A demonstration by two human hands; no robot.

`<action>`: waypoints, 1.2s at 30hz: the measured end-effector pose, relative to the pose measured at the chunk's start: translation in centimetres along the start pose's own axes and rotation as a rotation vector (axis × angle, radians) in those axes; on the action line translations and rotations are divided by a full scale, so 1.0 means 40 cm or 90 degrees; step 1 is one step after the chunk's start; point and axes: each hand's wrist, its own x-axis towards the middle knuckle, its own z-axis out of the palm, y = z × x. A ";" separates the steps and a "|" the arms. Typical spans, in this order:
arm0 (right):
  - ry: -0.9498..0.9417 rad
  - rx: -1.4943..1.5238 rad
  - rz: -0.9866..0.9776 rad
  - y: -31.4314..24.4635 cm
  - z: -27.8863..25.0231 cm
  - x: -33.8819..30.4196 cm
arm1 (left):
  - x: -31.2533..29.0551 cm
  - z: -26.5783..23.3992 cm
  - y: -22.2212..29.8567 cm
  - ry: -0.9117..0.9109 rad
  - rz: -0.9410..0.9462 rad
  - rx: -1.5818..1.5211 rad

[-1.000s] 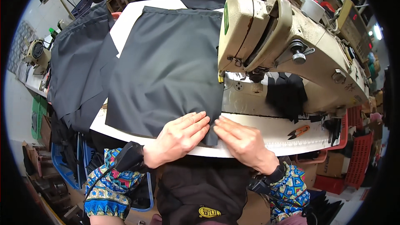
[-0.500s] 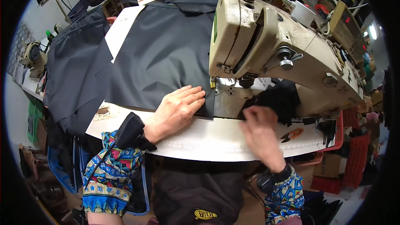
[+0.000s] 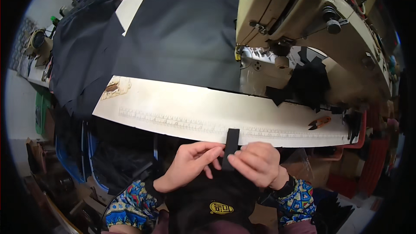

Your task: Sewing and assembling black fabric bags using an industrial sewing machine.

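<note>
A short black fabric strip stands upright in front of me at the table's near edge, its top end over the white tabletop. My right hand pinches its lower part from the right, with the fingers curled. At the strip's left edge, my left hand has thumb and forefinger closed on it, the other fingers loosely bent. A large dark grey fabric panel lies flat on the table. Its right edge reaches beside the needle area of the sewing machine, and neither hand touches it.
Orange-handled thread snips lie on the white tabletop, which carries a printed ruler. Black fabric scraps are heaped under the machine arm. More dark fabric hangs over the left side. A blue-rimmed basket stands below the table.
My left hand has left the grey panel and come back to the near edge. My right hand has moved back from near the scraps and now holds a black strip. The view has tilted downward.
</note>
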 end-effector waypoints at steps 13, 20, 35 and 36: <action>0.110 0.389 0.548 -0.068 -0.005 0.014 | 0.012 0.020 -0.021 -0.006 0.103 0.029; 0.079 0.738 0.723 -0.033 -0.014 0.007 | 0.004 0.031 -0.016 -0.048 0.091 0.127; 0.006 0.621 0.740 -0.042 -0.022 0.040 | 0.013 0.021 -0.028 -0.014 0.072 0.110; -0.004 0.633 0.761 -0.042 -0.026 0.044 | 0.015 0.021 -0.030 -0.012 0.076 0.115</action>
